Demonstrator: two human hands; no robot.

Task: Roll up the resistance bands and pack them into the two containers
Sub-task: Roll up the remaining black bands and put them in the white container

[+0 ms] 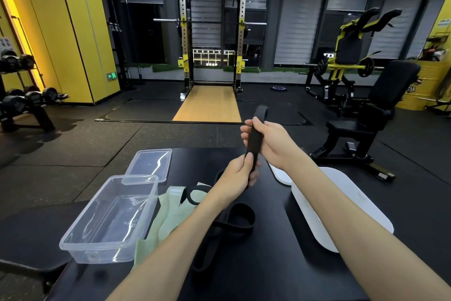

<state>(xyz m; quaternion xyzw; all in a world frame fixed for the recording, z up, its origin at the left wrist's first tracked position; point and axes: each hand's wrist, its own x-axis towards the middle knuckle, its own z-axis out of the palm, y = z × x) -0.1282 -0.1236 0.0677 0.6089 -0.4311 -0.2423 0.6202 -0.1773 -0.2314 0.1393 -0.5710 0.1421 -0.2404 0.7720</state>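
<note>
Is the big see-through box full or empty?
Empty. The clear plastic container shows only its bare bottom; the green bands lie outside, beside it.

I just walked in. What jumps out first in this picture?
At centre, the left hand and right hand grip a black resistance band above the black table. To the left stands an empty clear plastic container with pale green bands beside it; a squat rack looms behind.

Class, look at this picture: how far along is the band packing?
Done: nothing packed; the clear container is empty. In hand: left hand and right hand hold a black band, not yet rolled. Remaining: green bands and black loops lie loose.
</note>
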